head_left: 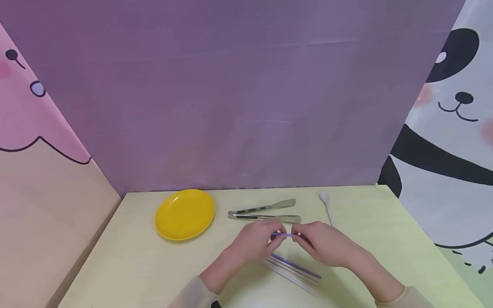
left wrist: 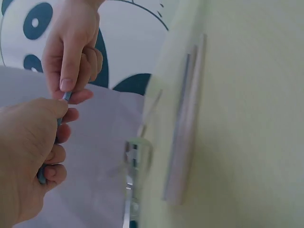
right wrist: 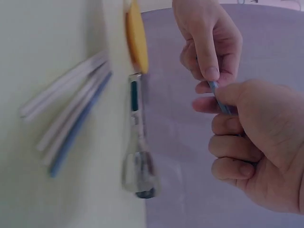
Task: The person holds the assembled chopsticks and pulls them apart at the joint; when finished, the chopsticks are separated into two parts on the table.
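Both hands hold a thin blue chopstick [head_left: 289, 234] above the table, pinching it close together. My left hand [head_left: 255, 241] grips one side; in the left wrist view the blue stick [left wrist: 42, 175] pokes out below its curled fingers. Opposite it, my right hand [head_left: 329, 244] pinches the other side between thumb and fingers, and its remaining fingers [right wrist: 232, 145] are curled. Most of the stick is hidden inside the hands. On the table beneath them lie several more chopsticks, among them a blue one [head_left: 297, 266] and pale ones [head_left: 290, 279], side by side at a slant.
Behind the hands, metal tongs [head_left: 265, 209] lie spread on the pale yellow table [head_left: 127, 256]. A yellow plate [head_left: 185, 215] sits at the back left. At the back right is a pale spoon [head_left: 325, 201], its handle running toward the right hand. A purple backdrop [head_left: 246, 107] rises behind.
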Demonstrator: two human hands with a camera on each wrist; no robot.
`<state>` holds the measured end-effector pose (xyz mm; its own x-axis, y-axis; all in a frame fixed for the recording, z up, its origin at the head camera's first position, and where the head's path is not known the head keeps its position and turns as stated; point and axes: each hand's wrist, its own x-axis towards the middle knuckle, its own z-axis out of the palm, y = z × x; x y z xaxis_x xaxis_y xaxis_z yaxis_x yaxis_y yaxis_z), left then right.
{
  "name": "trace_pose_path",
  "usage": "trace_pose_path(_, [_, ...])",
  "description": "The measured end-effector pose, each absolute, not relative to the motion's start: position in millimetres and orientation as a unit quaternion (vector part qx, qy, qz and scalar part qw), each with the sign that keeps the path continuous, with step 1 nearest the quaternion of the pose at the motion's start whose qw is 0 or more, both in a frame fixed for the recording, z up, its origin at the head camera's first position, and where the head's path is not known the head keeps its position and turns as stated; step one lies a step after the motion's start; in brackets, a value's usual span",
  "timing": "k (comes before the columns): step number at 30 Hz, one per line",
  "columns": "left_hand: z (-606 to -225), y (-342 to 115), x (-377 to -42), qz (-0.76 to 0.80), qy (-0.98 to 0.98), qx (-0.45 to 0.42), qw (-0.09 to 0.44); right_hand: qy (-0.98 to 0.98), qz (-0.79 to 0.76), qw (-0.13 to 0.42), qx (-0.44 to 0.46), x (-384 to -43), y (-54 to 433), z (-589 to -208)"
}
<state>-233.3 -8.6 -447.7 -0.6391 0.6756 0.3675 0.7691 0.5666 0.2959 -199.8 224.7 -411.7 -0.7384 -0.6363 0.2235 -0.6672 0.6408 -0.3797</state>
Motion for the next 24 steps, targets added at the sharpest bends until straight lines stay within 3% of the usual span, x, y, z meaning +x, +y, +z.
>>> trace_pose_path(7, [-428, -24, -217, -0.161, -0.839, -0.448, 0.264, -0.888, 0.224, 0.019, 0.401, -196, 221, -387])
trace_pose_path(10, [-425, -30, -213, -0.15, -0.825, -0.451, 0.308, -0.879, 0.225, 0.025, 0.42, -197, 217, -381])
trace_pose_path(24, [-416, -38, -203, -0.164, -0.815, -0.44, 0.341, -0.859, 0.205, 0.089, 0.461, -199, 212, -381])
